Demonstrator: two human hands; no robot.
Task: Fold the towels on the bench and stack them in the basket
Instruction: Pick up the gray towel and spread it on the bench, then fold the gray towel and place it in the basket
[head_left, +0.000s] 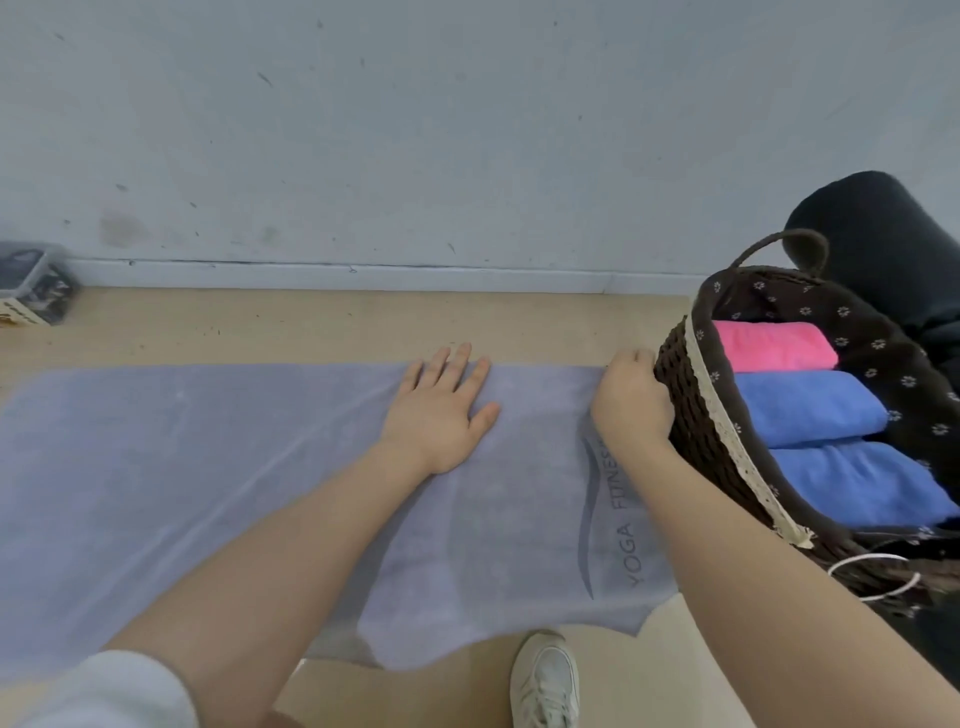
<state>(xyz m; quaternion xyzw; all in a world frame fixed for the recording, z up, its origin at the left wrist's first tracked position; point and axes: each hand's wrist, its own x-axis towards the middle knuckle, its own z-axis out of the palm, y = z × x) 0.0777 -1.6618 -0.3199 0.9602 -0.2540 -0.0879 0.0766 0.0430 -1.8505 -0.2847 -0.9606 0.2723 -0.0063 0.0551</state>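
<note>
So far: three folded towels in the basket (691, 415) — one pink towel (774, 345), two blue towels (810, 410). Still to fold — grey towel (208, 467), spread flat on the bench (311, 327), front edge overhanging. Left hand (441, 410) presses it, fingers straight. Right hand (631, 400), curled, pinches the towel's far corner beside the basket.

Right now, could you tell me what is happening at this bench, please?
A person is laying out a pale purple towel on the wooden bench. The left hand presses flat on it; the right hand grips its far corner beside the dark wicker basket, which already holds a folded pink towel and two folded blue towels.
</note>
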